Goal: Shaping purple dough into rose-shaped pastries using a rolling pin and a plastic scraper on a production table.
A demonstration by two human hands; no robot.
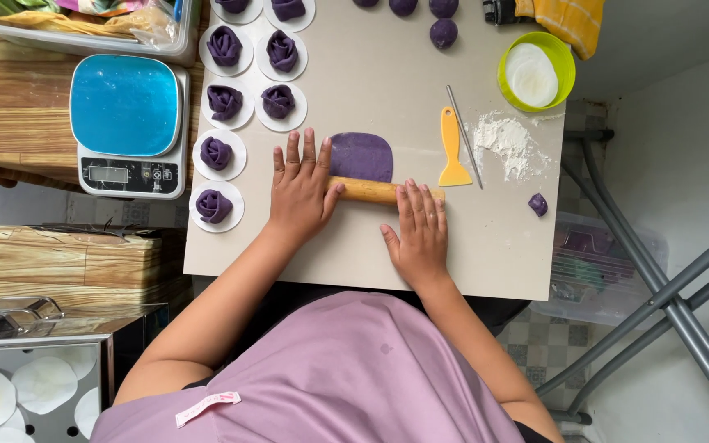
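Both hands press flat on a wooden rolling pin point(379, 191) that lies across the near edge of a sheet of purple dough point(361, 156) on the pale counter point(387, 254). The left hand point(301, 193) rests its palm on the pin's left end, fingers spread and pointing away, the fingertips just beside the dough's left edge. The right hand point(418, 234) lies with its fingers over the pin's right end. Neither grip is closed: both hands are open and flat, bearing down on the pin rather than clasping it.

The step in hand looks like rolling the dough out thin; the sheet is already a rounded rectangle, smooth and fairly even. A further pass would call for even pressure from both palms, so the sheet does not skew.

To the left, purple dough roses point(215, 205) sit on round white paper discs in two columns. Further left stands a kitchen scale point(125, 123) with a blue platform. To the right of the dough lie a yellow scraper point(451, 152) and a thin metal rod point(464, 135), then a heap of flour point(509, 143), with a green bowl point(564, 61) of white discs beyond it. Purple dough balls point(443, 33) wait at the far edge, and a small scrap of dough point(538, 204) lies well apart on the right.
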